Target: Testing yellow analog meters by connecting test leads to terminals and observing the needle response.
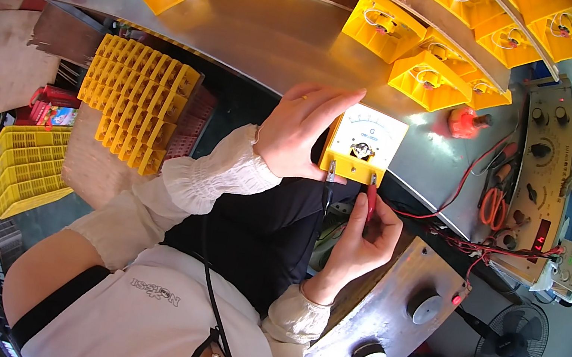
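My left hand grips a yellow-framed analogue panel meter by its left side, thumb below and fingers over the top edge. The meter has a white dial and is tilted up at the bench's near edge. A black crocodile clip is at its lower left terminal. My right hand is closed around a red crocodile clip, whose tip touches the lower right terminal. I cannot tell whether its jaws bite there.
Yellow meter housings stand on the metal bench and the shelf above. A red bottle, orange-handled scissors and instrument box are at right. A metal box with knobs stands below; stacked yellow housings are left.
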Demonstrator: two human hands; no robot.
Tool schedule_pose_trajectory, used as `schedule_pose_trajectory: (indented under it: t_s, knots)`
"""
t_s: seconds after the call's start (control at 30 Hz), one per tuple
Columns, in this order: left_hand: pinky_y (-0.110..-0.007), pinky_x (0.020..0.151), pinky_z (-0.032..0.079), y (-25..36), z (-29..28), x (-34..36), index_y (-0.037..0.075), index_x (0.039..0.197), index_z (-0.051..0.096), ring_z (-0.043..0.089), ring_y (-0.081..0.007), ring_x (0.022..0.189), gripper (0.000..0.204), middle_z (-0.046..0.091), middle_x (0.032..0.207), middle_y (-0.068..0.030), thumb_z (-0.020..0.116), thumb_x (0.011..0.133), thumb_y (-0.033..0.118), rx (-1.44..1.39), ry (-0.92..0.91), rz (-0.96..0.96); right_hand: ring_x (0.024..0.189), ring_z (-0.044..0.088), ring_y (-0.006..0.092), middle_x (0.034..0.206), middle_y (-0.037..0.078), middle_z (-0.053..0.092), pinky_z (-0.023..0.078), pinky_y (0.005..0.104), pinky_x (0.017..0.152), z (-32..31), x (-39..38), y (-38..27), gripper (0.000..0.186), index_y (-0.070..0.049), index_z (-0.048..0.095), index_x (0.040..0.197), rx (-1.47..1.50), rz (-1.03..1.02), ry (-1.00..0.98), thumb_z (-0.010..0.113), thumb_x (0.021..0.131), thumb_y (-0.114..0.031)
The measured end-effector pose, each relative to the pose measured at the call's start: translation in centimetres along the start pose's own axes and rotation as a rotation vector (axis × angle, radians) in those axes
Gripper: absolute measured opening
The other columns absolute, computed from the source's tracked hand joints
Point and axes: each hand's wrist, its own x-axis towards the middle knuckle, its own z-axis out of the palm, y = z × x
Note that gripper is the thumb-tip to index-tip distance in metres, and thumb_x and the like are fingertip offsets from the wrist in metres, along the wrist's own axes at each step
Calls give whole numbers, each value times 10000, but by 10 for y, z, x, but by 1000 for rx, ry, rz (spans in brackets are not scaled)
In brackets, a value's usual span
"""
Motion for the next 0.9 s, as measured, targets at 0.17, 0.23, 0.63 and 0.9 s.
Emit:
schedule_pose_trajectory:
  t_s: [0.17, 0.23, 0.63, 0.9]
  knots:
    - [-449, 1030, 384, 2, 1, 4, 53, 1444, 385, 556, -292, 1163, 1129, 551, 1315, -127, 914, 506, 389, 7, 4, 13, 740, 570, 75, 889, 43, 668, 470, 214, 670, -2, 3, -2, 196, 4, 642, 969, -15, 6, -6, 774, 832, -41]
    - [-451, 1032, 382, 4, 1, 5, 49, 1443, 384, 554, -295, 1164, 1128, 548, 1315, -131, 914, 508, 392, 10, 14, 23, 745, 574, 75, 884, 45, 671, 473, 214, 672, -3, 3, -7, 198, 5, 641, 975, -12, 3, -6, 771, 834, -42]
    - [-481, 964, 412, 3, 12, -3, 24, 1334, 453, 563, -371, 1079, 936, 565, 1174, -163, 875, 560, 339, -67, 159, -140, 826, 619, 145, 975, 115, 685, 523, 258, 745, -16, -8, -23, 164, 41, 634, 1018, -25, -6, 32, 691, 900, -59]
    - [-423, 838, 462, -21, -109, -34, 52, 1249, 543, 558, -367, 978, 650, 526, 1093, -176, 792, 669, 207, 250, 595, -166, 744, 625, 146, 871, 100, 700, 519, 259, 681, 38, -32, -64, 165, 45, 691, 979, -284, -148, -375, 741, 860, -58]
